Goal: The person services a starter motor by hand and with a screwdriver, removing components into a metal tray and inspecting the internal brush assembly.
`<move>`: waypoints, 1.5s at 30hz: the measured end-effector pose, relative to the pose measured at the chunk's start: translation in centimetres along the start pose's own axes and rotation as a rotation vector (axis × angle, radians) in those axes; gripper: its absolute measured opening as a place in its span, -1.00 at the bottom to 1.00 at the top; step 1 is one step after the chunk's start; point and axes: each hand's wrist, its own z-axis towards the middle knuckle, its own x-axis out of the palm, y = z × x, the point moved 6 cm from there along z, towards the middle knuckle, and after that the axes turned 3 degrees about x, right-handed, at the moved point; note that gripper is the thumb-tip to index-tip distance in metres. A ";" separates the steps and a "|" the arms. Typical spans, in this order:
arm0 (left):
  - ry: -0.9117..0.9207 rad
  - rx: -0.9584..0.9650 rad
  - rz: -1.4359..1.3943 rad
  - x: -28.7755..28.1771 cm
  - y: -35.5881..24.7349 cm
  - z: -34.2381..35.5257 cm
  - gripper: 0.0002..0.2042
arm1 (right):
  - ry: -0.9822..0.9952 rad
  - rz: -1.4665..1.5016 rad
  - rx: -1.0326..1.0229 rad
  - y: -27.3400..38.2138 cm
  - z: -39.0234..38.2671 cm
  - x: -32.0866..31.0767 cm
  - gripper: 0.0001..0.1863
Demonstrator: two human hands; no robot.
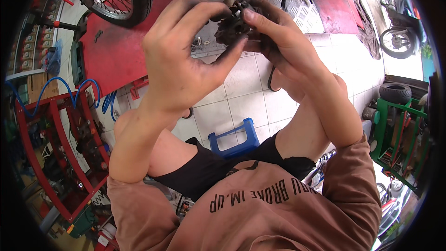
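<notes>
Both hands hold up a dark, greasy metal part with several knobs and recesses; its exact kind I cannot tell. My left hand grips it from the left, fingers curled over the top and thumb along its lower edge. From the right, my right hand is closed round it, thumb pressed on its upper face. Black grime covers the fingertips of both hands. Behind the part lies a grey metal tray, largely hidden by the hands, with a few small metal pieces in it.
A red platform carries a motorcycle wheel at the far left. Between my legs stands a blue plastic stool on white floor tiles. A red rack flanks the left side, near a coiled blue hose; a green rack stands right.
</notes>
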 end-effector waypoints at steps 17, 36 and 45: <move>0.084 -0.437 -0.156 1.0 4.5 -1.1 -0.86 | -0.080 -0.344 -0.025 -1.0 1.0 -0.8 -0.47; 0.226 -0.493 -0.339 2.9 7.3 -0.1 -0.84 | -0.138 -1.012 -0.590 1.6 3.2 -1.5 -0.54; 0.383 -0.756 -0.662 6.3 11.0 -3.5 -0.54 | -0.107 -0.856 -0.698 0.8 2.8 -2.9 -0.60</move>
